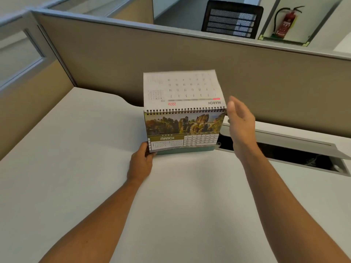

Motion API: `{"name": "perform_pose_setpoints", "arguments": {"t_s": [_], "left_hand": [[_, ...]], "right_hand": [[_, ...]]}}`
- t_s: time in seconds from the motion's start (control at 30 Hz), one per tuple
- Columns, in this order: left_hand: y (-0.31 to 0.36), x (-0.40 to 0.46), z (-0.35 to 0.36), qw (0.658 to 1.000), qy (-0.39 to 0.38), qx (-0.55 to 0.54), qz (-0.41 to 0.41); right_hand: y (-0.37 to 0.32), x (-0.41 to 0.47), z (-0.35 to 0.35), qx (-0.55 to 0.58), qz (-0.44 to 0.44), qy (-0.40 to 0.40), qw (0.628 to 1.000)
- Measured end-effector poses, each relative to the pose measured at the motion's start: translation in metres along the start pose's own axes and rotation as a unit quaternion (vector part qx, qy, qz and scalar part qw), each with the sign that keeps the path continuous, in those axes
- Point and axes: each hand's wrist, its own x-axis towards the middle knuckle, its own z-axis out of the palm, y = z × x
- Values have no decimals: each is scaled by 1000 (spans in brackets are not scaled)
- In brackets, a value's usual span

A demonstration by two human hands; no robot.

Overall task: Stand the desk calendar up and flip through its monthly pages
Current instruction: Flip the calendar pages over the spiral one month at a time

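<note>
A spiral-bound desk calendar stands upright on the white desk, its front page showing MARCH with a rocky landscape photo. One page sticks up above the black spiral, blurred, its printed back upside down. My left hand grips the calendar's lower left corner, thumb on the front page. Just off the calendar's right edge is my right hand, fingers straight and together, holding nothing; I cannot tell whether it touches the raised page.
A beige cubicle partition rises right behind the calendar. To the right, an open cable tray with a raised grey lid is cut into the desk. A black mesh chair and a red fire extinguisher lie beyond the partition.
</note>
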Motion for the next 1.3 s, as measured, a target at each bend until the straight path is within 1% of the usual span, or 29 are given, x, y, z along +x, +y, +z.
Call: {"name": "perform_pose_setpoints", "arguments": {"t_s": [0.07, 0.13, 0.17, 0.23, 0.47, 0.67, 0.97, 1.13, 1.2, 1.23, 1.3], "left_hand": [[0, 0, 0, 1000, 0, 1, 3], [1, 0, 0, 1000, 0, 4, 2], [1, 0, 0, 1000, 0, 6, 0], [0, 1, 1, 1000, -2, 11, -1], [0, 0, 0, 1000, -1, 23, 7], [-1, 0, 0, 999, 2, 37, 8], [2, -2, -4, 999, -9, 30, 28], [3, -1, -4, 999, 2, 36, 5], [1, -4, -5, 1000, 1, 6, 4], [1, -5, -5, 1000, 4, -25, -4], [3, -6, -5, 999, 16, -43, -12]], "right_hand": [[25, -4, -3, 5, 66, 60, 996], [47, -9, -2, -9, 116, 60, 991], [55, -12, 0, -25, 126, 50, 991], [64, -17, 2, -44, 123, 46, 990], [74, -25, -1, -110, 87, 84, 986], [77, -31, -14, -111, 46, 87, 989], [73, -40, -25, -117, 33, 94, 988], [54, -41, -30, -81, 18, 73, 994], [40, -41, -31, -54, 14, 60, 997], [32, -40, -31, -35, 21, 51, 998], [15, -36, -30, 20, 50, 26, 998]]}}
